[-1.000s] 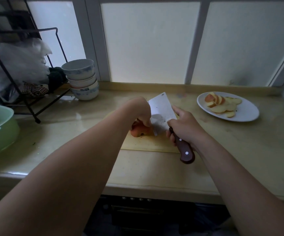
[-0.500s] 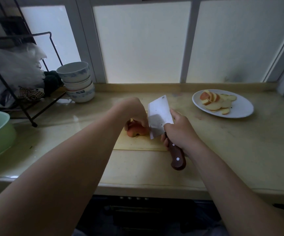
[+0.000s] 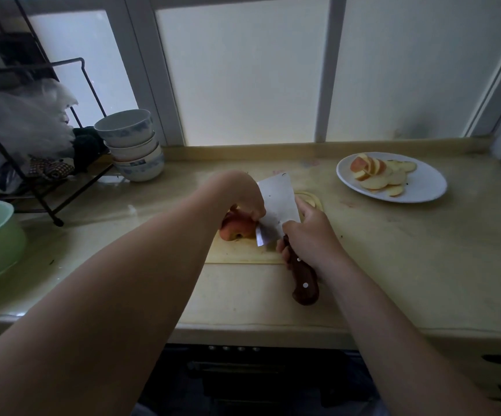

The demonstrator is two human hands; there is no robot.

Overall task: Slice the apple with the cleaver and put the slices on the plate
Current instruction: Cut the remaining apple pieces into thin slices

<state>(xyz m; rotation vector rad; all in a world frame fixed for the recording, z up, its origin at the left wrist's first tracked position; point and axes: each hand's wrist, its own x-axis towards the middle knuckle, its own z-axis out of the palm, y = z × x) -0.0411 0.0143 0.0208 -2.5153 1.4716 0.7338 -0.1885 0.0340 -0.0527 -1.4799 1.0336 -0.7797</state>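
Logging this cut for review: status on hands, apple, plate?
Left hand holds apple on cutting board. Right hand grips cleaver, blade at the apple. Slices on plate; loose slices beyond blade.

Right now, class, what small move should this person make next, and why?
Probably press the cleaver straight down through the apple. The right hand grips it, the left hand steadies the apple on the board, and the blade is at the apple's right side.
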